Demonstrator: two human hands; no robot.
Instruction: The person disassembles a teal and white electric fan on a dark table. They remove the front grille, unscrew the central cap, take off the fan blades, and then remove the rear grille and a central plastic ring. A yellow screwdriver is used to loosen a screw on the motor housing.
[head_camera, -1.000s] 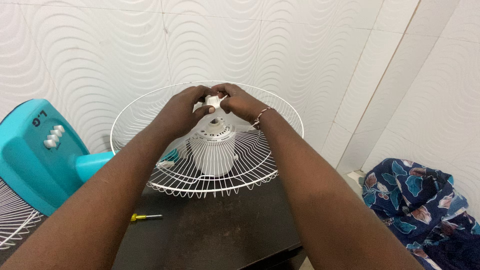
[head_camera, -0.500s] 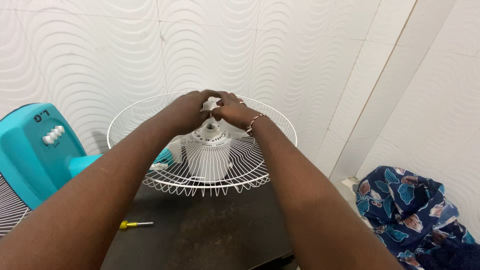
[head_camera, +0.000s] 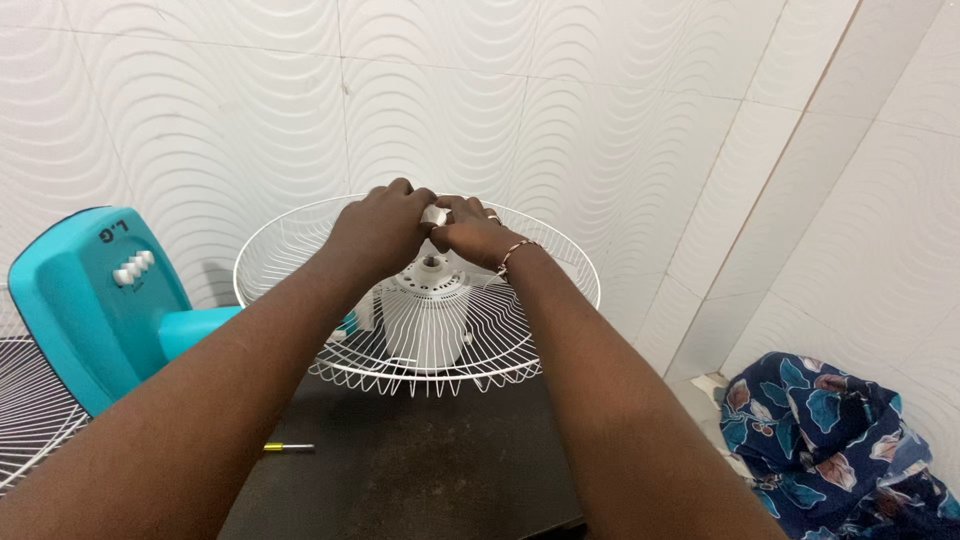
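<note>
Head view: both hands (head_camera: 430, 232) grip a white knob (head_camera: 434, 215) above the fan guard (head_camera: 520, 330).

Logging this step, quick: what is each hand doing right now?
Left hand: closed on the small white plastic knob above the white wire fan guard.
Right hand: closed on the same knob.

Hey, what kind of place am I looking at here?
Probably a room in a home, used for fixing a fan. The tiled wall, the dark table with a white fan guard and a screwdriver, and the flowered cloth heaped in the corner suggest it.
</note>
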